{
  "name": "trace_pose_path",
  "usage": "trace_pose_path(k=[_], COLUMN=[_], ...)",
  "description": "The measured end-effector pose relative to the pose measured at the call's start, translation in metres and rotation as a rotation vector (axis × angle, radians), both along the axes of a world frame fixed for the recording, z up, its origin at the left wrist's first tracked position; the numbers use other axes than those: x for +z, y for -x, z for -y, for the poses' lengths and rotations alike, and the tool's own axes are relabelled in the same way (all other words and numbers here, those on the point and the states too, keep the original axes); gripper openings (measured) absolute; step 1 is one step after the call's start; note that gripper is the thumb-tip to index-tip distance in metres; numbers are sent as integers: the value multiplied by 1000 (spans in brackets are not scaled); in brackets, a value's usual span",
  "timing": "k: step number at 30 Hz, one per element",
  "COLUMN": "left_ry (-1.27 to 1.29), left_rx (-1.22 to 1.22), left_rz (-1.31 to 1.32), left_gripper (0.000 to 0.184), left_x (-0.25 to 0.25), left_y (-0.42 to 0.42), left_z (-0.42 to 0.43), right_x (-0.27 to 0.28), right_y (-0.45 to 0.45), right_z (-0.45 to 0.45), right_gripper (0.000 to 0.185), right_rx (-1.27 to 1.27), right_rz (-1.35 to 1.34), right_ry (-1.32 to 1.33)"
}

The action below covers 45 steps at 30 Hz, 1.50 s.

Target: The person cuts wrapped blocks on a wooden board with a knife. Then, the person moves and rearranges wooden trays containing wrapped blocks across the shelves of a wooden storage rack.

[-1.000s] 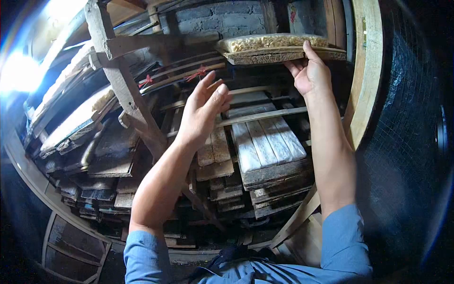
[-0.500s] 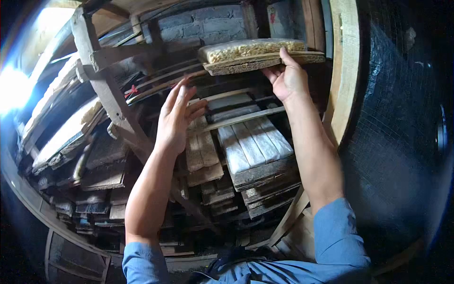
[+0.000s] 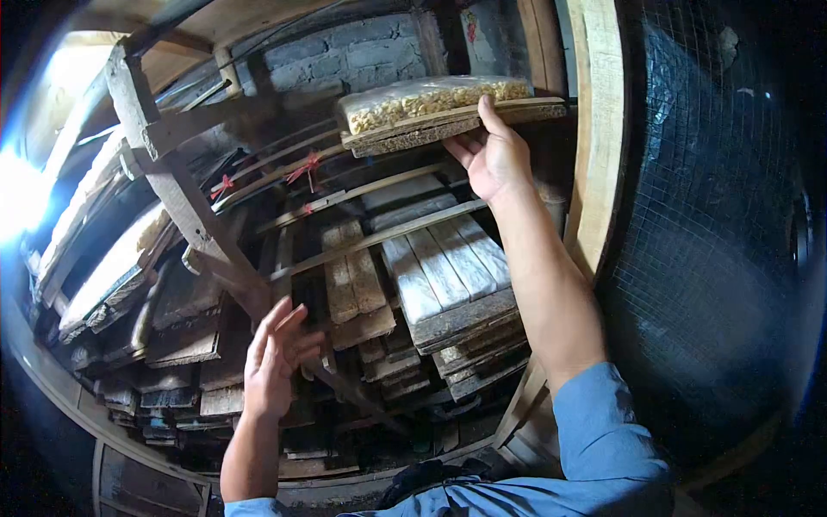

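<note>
My right hand (image 3: 501,164) grips the front edge of a wooden board (image 3: 405,138), thumb on top and fingers underneath. On that board lies a long clear plastic pack of yellowish beans or grains (image 3: 422,105). The board sits high at the rack, roughly level; what bears its far side is hidden. Lower on the left, my left hand (image 3: 272,366) is raised with its fingers apart, holding nothing, in front of a slanted wooden post (image 3: 194,207). Below the board, whitish wrapped slabs (image 3: 448,258) rest side by side on a stack of boards.
Thin wooden rails (image 3: 379,246) cross the rack, some tied with red strips (image 3: 306,168). More loaded boards (image 3: 108,284) stand at the left. An upright beam (image 3: 599,129) and dark wire mesh (image 3: 689,224) bound the right side. Behind is a block wall (image 3: 345,56).
My left hand has dropped away from the rails, down and to the left. My right hand keeps its hold on the board, which appears slightly further left as the view shifts.
</note>
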State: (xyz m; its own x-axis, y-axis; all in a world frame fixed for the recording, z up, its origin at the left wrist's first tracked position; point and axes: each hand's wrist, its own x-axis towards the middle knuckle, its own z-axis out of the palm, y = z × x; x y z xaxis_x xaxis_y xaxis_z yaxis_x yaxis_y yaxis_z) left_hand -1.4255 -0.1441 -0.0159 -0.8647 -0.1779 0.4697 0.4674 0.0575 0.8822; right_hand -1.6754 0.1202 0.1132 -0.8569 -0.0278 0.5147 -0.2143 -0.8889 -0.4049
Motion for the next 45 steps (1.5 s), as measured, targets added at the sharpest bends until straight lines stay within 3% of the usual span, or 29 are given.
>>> trace_pose_path(k=[5,9,14,20,23,26,30,34,38,40,41,42,43,45], left_ry=[-60,-165,-309,-250,-271,-298,-331,-367,-322,-321,-321,-354,-388,-404], left_rx=[104,225,309,290,184,67,90,175,294,337,340,365,390,396], left_rz=[66,151,203,236,287,423,650,739,783,755,764,789,815,827], left_gripper=[69,66,60,59,58,54,53,53,50,52,52,53,53,54], left_x=[-41,-81,-106,-108,-131,-170,-240,-259,-279,-297,-295,-290,-287,-294], left_y=[-43,-84,-124,-138,-153,-184,-238,-308,-373,-407,-420,-431,-437,-449], left_z=[14,25,26,35,45,54,84,118,152,169,175,179,185,193], right_x=[-9,-4,-9,-10,-18,-63,-150,-261,-373,-402,-446,-452,-460,-481], right_y=[1,4,10,10,-4,-39,-116,-195,-265,-313,-316,-330,-344,-356], right_z=[1,1,7,9,3,15,63,121,160,186,178,187,198,205], right_gripper=[61,46,48,44,52,52,46,35,24,20,20,19,18,17], right_rx=[-52,-20,-10,-3,-54,-155,-201,-43,276,221,391,555,312,414], right_rz=[-6,-21,-28,-101,10,-30,-52,118,434,785,732,673,846,836], right_ry=[-43,11,42,11,-144,-276,-583,-840,-958,-1027,-976,-913,-1177,-1163])
